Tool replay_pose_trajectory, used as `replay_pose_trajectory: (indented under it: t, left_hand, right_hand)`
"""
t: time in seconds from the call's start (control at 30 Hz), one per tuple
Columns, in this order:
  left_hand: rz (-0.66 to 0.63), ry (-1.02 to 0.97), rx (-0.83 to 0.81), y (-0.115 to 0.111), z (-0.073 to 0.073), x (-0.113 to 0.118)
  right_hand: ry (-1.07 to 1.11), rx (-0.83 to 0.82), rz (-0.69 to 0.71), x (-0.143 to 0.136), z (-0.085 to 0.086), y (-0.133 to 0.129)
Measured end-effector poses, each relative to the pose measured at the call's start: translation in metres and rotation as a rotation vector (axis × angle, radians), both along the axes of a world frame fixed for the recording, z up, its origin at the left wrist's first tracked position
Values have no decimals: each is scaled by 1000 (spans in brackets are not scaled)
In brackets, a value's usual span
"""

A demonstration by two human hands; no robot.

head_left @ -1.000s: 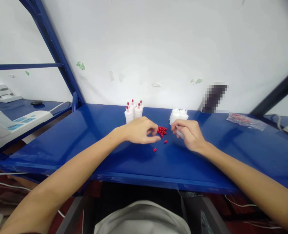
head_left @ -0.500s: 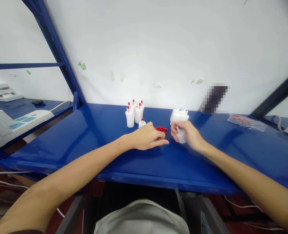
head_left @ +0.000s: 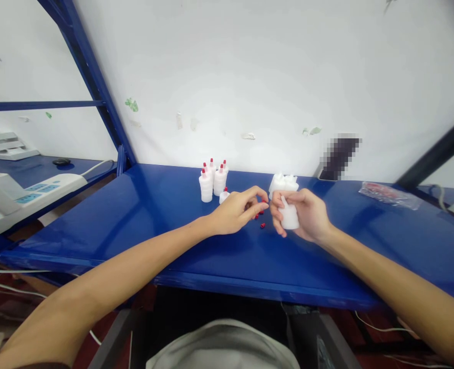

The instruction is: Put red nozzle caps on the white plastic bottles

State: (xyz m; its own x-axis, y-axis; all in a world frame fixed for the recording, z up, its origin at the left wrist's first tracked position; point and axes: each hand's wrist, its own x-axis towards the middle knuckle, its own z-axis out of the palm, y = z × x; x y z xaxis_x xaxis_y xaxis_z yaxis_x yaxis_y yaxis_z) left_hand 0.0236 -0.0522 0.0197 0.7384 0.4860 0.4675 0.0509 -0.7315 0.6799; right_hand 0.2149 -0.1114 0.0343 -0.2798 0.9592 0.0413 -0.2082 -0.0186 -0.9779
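"Grip first, left to right?"

"Left hand: thumb and fingertips drawn close in a pinch, beside red caps. Can't tell about any cap inside; too small, too much red just behind."

"Right hand?"

"Grasping a white bottle, slightly tilted, nozzle up and toward left hand. Gripped round the body, probably to leave the nozzle bare and reachable."

"Now the blue table?"

"Red-tipped bottles upright in a cluster at the back, one more nearer, half hidden behind left hand. Likely parked there for elbow room. Then caps, between both hands, probably for easy pinching. Then untipped bottles, just behind right hand, likely for a short reach. Far right, clear bag, red inside, well apart, presumably out of the way."
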Motion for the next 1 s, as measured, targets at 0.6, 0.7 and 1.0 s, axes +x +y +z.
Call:
replay_pose_trajectory:
  t: [0.6,0.7,1.0]
  left_hand:
    - [78,-239,317,5,-1,-2]
    - [66,-285,461,2,0,0]
    - [-29,-285,654,1,-4,2]
  right_hand:
    - [-262,220,-114,-1,-9,4]
    - [-397,314,-107,1,-11,-1]
    - [-642,506,-117,3,-8,1]
